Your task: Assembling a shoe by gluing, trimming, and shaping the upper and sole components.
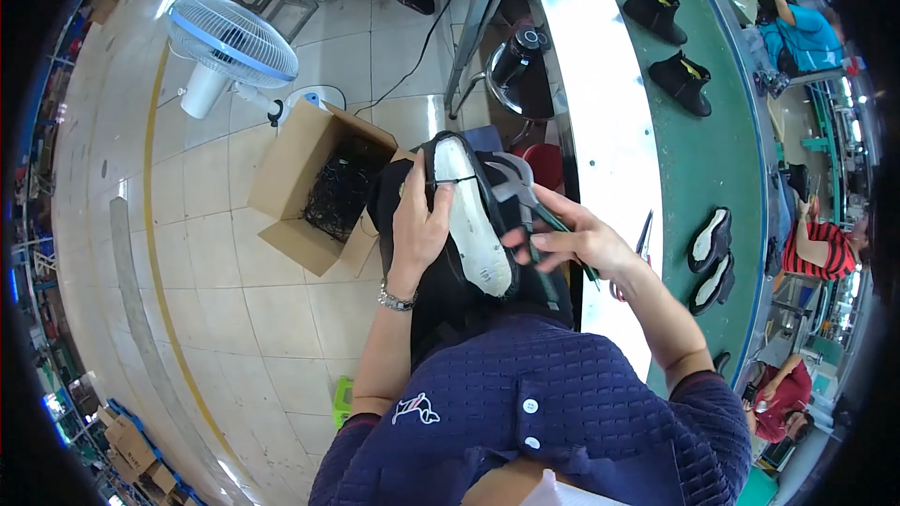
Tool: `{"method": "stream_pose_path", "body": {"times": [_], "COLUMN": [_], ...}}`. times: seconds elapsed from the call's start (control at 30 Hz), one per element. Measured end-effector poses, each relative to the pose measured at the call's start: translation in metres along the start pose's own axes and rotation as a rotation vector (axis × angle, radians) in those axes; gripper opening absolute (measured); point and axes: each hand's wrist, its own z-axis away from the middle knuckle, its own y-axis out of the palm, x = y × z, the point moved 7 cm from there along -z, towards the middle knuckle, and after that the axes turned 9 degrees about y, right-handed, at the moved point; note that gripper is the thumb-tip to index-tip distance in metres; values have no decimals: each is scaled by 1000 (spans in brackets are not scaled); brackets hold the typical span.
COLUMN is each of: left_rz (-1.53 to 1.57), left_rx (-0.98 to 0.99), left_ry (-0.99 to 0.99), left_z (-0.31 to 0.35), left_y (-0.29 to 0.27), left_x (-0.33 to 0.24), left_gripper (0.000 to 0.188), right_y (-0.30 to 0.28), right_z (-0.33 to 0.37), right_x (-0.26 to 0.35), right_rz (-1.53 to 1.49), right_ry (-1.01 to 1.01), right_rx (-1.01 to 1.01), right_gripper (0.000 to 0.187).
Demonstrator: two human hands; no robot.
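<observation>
"How far along is that shoe?"

"Midway, I'd judge. It lies across the lap, white bottom up, with a dark tie in place near the toe, so that part looks left to do. Dark strands fill the carton beside the knee, which suggests plenty is done."

"And the hands?"

"The left hand grips the shoe's side, thumb on the bottom. The right hand holds green-handled pincers, their head just beside the shoe; touching or not, I can't tell."

"Any writing?"

"Small marks near the heel, too tiny to read. The shirt carries a stitched animal emblem."
</observation>
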Motion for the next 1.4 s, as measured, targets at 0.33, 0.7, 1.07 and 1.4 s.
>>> {"method": "stream_pose_path", "body": {"times": [0.33, 0.7, 1.07, 1.4], "left_rz": [-46, -75, -311, -387], "left_rx": [-206, -199, -27, -34], "left_ry": [59, 246, 424, 451], "left_z": [-32, -26, -24, -22], "left_y": [-9, -19, -11, -9], "left_x": [-6, -19, -27, -30], "left_gripper": [24, 26, 39, 38], "right_y": [14, 14, 28, 32], "right_z": [-59, -54, -15, -37], "right_x": [40, 34, 118, 91], "right_rz": [152, 637, 777, 1044], "right_ry": [217, -110, -685, -763], "right_rx": [116, -113, -551, -583], "right_gripper": [71, 60, 69, 74]}}
